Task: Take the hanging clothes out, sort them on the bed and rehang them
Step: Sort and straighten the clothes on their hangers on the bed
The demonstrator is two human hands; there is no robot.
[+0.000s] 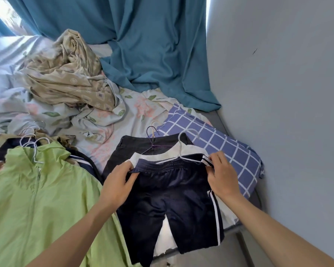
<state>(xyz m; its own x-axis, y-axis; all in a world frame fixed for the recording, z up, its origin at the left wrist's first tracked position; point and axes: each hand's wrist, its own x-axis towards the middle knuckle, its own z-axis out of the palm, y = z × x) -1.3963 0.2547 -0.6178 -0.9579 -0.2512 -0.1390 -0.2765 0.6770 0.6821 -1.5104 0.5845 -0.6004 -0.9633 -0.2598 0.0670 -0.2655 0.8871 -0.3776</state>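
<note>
Head view, looking down on the bed (135, 112): a pair of navy shorts (174, 201) with white side stripes lies near the bed's front edge, on a white hanger (183, 147) and on top of a white garment (181, 151) whose hem shows between and beside the legs; the left hand (120, 182) pinches the left end of the waistband, thumb on top and fingers curled under the cloth; the right hand (222, 174) grips the right end of the waistband at the striped corner, fingers bent round it; under both lies a dark pair of trousers (127, 149) on a purple hanger (152, 139), its hook pointing toward the head of the bed; toward the left edge a lime-green zip jacket (37, 199) is spread on a white hanger (35, 151) over other hung clothes (several more hooks show beside it); at the right edge, against the wall (287, 93), rests a blue checked pillow (220, 141); a crumpled beige patterned sheet (66, 74) is heaped at the far side, and a teal curtain (152, 45) drapes onto the far right corner.
</note>
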